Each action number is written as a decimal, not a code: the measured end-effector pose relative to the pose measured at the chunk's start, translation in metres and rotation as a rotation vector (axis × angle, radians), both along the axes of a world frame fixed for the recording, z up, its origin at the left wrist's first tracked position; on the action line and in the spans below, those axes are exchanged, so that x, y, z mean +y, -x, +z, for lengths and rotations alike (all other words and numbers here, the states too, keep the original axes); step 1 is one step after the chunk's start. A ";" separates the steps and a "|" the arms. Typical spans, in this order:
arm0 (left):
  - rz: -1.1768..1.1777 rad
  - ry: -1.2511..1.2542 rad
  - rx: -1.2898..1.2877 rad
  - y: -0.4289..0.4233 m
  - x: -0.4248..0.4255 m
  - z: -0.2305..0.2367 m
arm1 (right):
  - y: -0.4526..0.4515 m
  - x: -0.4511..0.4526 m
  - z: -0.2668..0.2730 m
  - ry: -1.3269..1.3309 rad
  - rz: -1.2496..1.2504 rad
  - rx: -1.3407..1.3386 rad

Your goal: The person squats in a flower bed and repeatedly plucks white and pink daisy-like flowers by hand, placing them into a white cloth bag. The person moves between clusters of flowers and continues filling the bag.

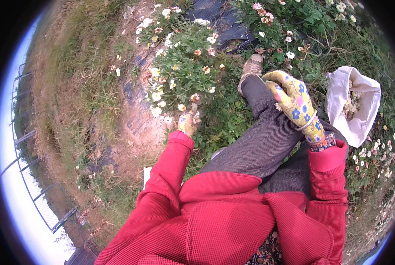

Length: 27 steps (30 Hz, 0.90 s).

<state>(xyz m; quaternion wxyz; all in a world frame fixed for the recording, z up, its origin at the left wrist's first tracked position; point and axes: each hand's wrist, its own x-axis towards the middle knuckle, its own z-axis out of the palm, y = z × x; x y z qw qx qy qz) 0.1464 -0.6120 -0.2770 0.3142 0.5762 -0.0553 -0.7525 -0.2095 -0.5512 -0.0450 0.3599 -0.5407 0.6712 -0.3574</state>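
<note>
My left hand (189, 124), in a yellow patterned glove, is at the lower edge of a bush of white flowers (187, 66). Its fingers are bent close to a pinkish bloom (195, 97); whether they grip a stem is not clear. Above my thigh is my right hand (290, 96), in a yellow glove with blue and pink flower prints and a pale band at the wrist. Its fingers curl, with a thin green stem near the fingertips and a small pale bloom (278, 106) by the palm. To its right stands a white sack (338, 99) with its mouth open, holding pale flower heads (352, 102).
Black plastic sheeting (234, 23) covers ground beyond the bush. More flowering plants (283, 29) grow at the top right and lower right (373, 155). My shoe (251, 68) rests between the plants. Bare soil (141, 116) and grass lie left, a metal-framed fence (25, 137) farther off.
</note>
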 end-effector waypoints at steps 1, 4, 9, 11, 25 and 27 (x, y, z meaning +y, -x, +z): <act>-0.038 -0.068 -0.056 0.003 -0.017 -0.018 | -0.006 0.004 -0.004 0.123 0.017 0.079; 0.306 -0.294 -0.022 0.007 -0.039 -0.037 | -0.042 0.025 0.009 0.007 -0.052 0.020; 0.208 -0.281 -0.046 0.027 -0.027 -0.024 | -0.062 0.060 0.011 0.006 -0.159 0.019; 0.135 -0.370 0.078 -0.010 -0.028 -0.018 | -0.074 0.057 0.017 -0.022 -0.197 -0.023; -1.509 1.135 -1.299 0.092 -0.051 0.053 | -0.087 0.046 -0.001 0.170 -0.197 0.335; -1.477 1.173 -1.277 0.093 -0.053 0.049 | -0.089 0.046 -0.001 0.162 -0.195 0.355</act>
